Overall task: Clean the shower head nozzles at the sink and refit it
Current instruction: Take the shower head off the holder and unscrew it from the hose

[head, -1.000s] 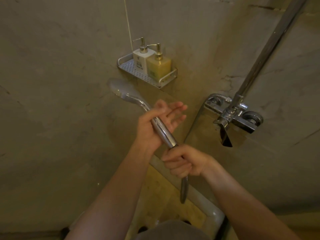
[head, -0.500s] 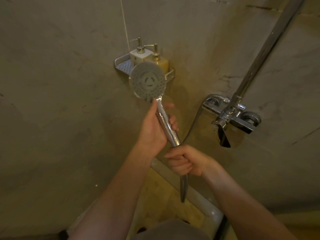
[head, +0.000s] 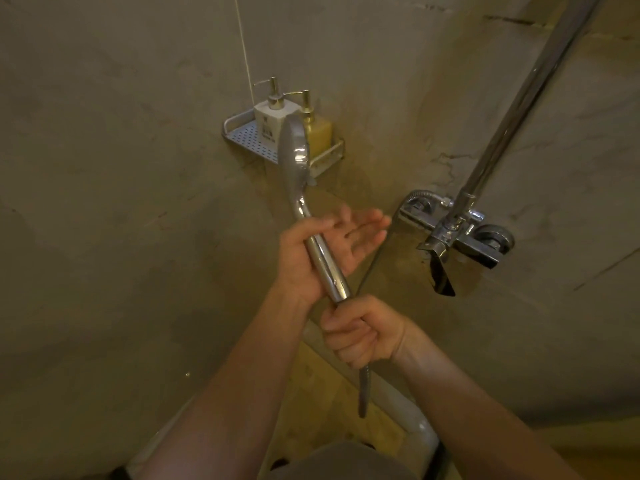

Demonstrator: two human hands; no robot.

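We see the chrome hand-held shower head [head: 293, 152] raised edge-on before the perforated metal corner shelf [head: 242, 138], where a white square pump bottle [head: 272, 116] and a yellow pump bottle [head: 318, 131] stand side by side. Our left hand [head: 322, 251] lies against its shiny handle, fingers straight and spread. Our right hand [head: 363, 332] grips the handle's lower end, where the ribbed metal hose [head: 362, 393] hangs out. The chrome wall mixer tap [head: 457, 237] is to the right.
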